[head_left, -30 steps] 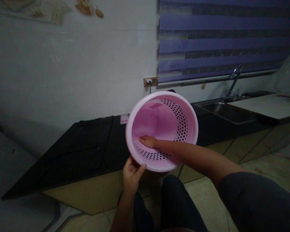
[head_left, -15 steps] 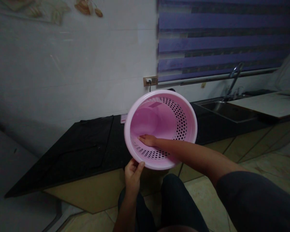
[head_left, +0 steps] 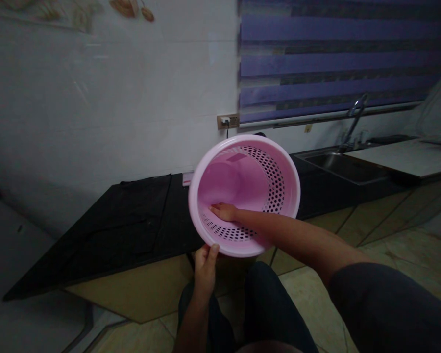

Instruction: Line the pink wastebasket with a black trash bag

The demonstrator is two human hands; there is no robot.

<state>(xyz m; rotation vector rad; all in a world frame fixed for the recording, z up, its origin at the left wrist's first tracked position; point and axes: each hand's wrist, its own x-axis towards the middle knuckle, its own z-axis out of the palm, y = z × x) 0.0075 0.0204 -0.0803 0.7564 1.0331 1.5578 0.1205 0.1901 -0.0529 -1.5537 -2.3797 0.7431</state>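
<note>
A round pink plastic basket (head_left: pixel 250 180) with rows of holes in its side is tilted, its opening facing me, in front of the counter's edge. My left hand (head_left: pixel 205 268) grips the lower left of its rim, thumb on the near side and the other fingers partly hidden behind. Inside the basket, my right hand (head_left: pixel 224 212) lies against the lower inner wall, fingers stretched out and holding nothing. The right forearm crosses over the basket's lower right rim.
Black cloth (head_left: pixel 132 211) lies flat on the dark counter (head_left: pixel 182 220) at left. A small pink-and-white card (head_left: pixel 186 179) sits behind the basket. To the right are a sink (head_left: pixel 343 165), a faucet (head_left: pixel 355 122) and a pale board (head_left: pixel 400 156). A plugged-in outlet (head_left: pixel 228 121) is on the wall.
My left hand has shifted slightly to the right along the rim. The right hand stays against the inner wall, and the basket has barely moved.
</note>
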